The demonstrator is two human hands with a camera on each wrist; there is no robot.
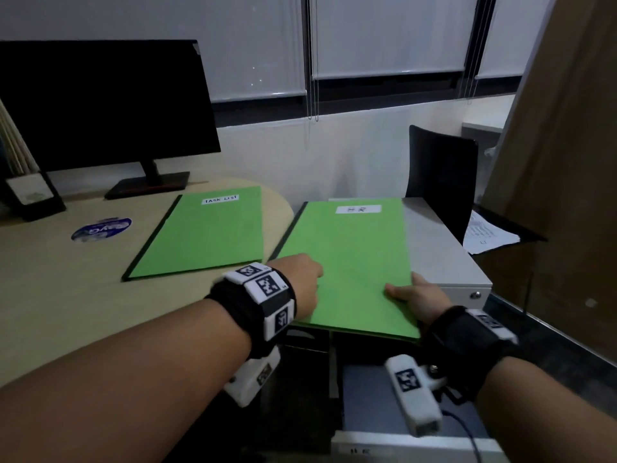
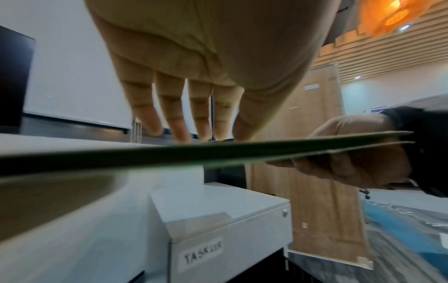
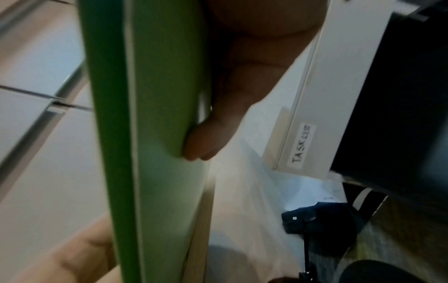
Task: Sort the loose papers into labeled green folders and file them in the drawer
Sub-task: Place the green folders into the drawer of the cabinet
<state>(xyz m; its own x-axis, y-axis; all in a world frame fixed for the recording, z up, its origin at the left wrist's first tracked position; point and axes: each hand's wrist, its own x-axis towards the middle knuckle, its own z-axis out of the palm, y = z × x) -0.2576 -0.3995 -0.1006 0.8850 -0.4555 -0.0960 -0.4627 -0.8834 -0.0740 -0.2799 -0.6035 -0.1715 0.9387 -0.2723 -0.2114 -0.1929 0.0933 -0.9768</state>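
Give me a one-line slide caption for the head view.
Right hand grips the HR folder, left hand resting flat on it; Task List folder lies alongside.

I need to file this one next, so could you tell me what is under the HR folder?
The right hand pinches the HR folder over the white cabinet; anything else beneath it is hidden.

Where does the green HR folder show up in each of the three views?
Head: HR folder centre-right, flat, right hand pinching its near corner.
Left wrist: HR folder edge-on, a dark band across mid-frame.
Right wrist: HR folder a green strip left of centre.
Shared landmark: white cabinet.
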